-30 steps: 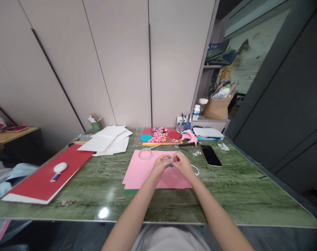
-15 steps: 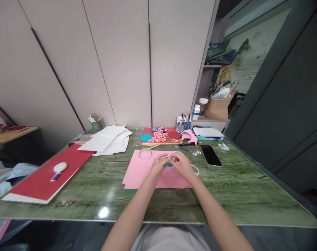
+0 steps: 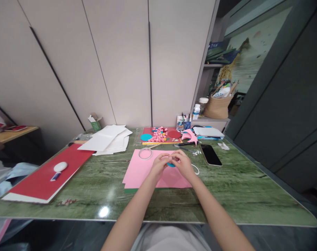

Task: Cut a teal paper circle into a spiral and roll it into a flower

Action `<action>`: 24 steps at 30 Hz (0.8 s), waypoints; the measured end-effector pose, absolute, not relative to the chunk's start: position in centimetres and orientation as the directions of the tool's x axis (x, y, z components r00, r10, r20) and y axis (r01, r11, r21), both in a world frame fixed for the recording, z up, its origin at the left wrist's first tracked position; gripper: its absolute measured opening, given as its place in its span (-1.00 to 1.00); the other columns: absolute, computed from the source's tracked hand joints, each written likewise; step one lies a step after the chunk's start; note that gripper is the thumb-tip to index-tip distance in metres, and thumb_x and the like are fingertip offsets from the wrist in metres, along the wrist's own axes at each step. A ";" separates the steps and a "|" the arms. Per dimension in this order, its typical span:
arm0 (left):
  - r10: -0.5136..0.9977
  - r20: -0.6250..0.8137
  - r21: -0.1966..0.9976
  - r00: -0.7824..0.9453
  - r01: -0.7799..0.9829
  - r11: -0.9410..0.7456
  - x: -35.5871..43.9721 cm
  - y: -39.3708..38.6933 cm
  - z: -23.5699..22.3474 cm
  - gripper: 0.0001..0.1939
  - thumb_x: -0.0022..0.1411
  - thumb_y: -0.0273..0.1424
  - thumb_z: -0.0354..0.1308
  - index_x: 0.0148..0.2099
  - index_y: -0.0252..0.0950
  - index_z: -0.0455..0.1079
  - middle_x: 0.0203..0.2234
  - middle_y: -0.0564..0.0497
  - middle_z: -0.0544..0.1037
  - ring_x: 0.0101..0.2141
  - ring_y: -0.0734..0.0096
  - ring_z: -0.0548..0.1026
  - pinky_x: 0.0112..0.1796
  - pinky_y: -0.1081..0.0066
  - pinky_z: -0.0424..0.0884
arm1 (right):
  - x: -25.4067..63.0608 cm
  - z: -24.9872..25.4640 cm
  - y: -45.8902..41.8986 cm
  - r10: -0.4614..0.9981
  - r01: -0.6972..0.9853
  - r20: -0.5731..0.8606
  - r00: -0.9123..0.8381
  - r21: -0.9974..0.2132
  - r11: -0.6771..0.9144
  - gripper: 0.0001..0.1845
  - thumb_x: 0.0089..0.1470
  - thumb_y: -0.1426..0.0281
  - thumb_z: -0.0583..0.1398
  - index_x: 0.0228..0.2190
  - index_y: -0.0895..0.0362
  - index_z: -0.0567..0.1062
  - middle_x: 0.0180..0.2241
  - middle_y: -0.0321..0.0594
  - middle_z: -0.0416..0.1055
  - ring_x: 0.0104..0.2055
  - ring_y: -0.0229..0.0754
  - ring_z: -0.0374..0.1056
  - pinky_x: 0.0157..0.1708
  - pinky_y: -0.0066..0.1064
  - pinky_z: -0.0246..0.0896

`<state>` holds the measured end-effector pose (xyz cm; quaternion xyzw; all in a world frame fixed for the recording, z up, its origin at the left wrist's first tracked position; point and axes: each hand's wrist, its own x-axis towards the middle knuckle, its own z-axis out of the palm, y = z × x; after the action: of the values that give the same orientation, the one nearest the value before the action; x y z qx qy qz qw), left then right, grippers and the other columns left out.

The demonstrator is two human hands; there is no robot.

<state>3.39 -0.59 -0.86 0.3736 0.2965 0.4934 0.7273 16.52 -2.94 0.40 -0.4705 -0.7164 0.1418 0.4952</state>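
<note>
The left hand [image 3: 159, 165] and right hand [image 3: 183, 164], fingers curled nearly closed, pinch a small blue piece [image 3: 171, 165] between them over pink paper [image 3: 141, 173], probably to steady it.

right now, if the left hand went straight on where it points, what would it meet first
Ahead of the left hand: likely the small blue round-edged piece, then the right hand; exact depth is unclear.
</note>
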 end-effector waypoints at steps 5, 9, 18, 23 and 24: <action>0.936 -0.076 0.850 0.343 -0.469 0.241 3.4 -0.5 -1.2 -0.59 -0.23 -0.41 0.31 -0.25 -0.36 0.34 -0.49 0.00 0.48 -0.47 0.53 0.42 -0.37 0.48 0.25 | 16.5 0.5 -2.9 0.810 0.542 0.584 -0.053 -0.665 0.515 -0.92 -0.12 0.50 0.14 -0.48 0.11 0.42 -0.39 -0.26 0.28 -0.41 -0.27 0.21 -0.38 -0.41 0.13; 0.933 -0.075 0.858 0.351 -0.455 0.240 3.5 -0.4 -1.3 -0.58 -0.26 -0.41 0.32 -0.26 -0.37 0.35 -0.47 -0.02 0.49 -0.46 0.52 0.42 -0.36 0.47 0.25 | 16.4 0.6 -3.0 0.808 0.551 0.588 -0.037 -0.663 0.507 -0.94 -0.15 0.50 0.14 -0.52 0.11 0.38 -0.45 -0.28 0.25 -0.44 -0.27 0.18 -0.42 -0.43 0.11; 0.943 -0.070 0.861 0.325 -0.458 0.222 3.6 -0.5 -1.3 -0.58 -0.24 -0.44 0.31 -0.25 -0.36 0.30 -0.52 0.01 0.47 -0.48 0.52 0.42 -0.38 0.47 0.25 | 16.4 0.5 -3.0 0.818 0.558 0.573 -0.045 -0.665 0.497 -0.96 -0.13 0.48 0.15 -0.51 0.12 0.37 -0.47 -0.29 0.24 -0.47 -0.29 0.18 -0.46 -0.46 0.09; 0.948 -0.069 0.829 0.311 -0.510 0.227 3.4 -0.1 -1.4 -0.56 -0.26 -0.46 0.31 -0.25 -0.36 0.28 -0.57 0.04 0.46 -0.53 0.54 0.40 -0.42 0.48 0.25 | 16.6 0.6 -3.1 0.830 0.497 0.555 -0.064 -0.703 0.508 -0.90 -0.08 0.40 0.17 -0.41 0.10 0.44 -0.37 -0.24 0.30 -0.43 -0.27 0.21 -0.41 -0.42 0.14; 0.947 -0.067 0.823 0.315 -0.520 0.231 3.3 0.0 -1.4 -0.56 -0.26 -0.46 0.31 -0.25 -0.36 0.28 -0.57 0.04 0.46 -0.54 0.54 0.40 -0.42 0.48 0.25 | 16.6 0.7 -3.2 0.833 0.485 0.549 -0.071 -0.710 0.510 -0.88 -0.07 0.39 0.17 -0.39 0.09 0.45 -0.36 -0.23 0.31 -0.42 -0.27 0.22 -0.40 -0.42 0.15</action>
<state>3.33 -0.04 -1.37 0.3603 0.2963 0.5046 0.7265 16.60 -3.17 0.69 -0.4635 -0.7108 0.1739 0.4997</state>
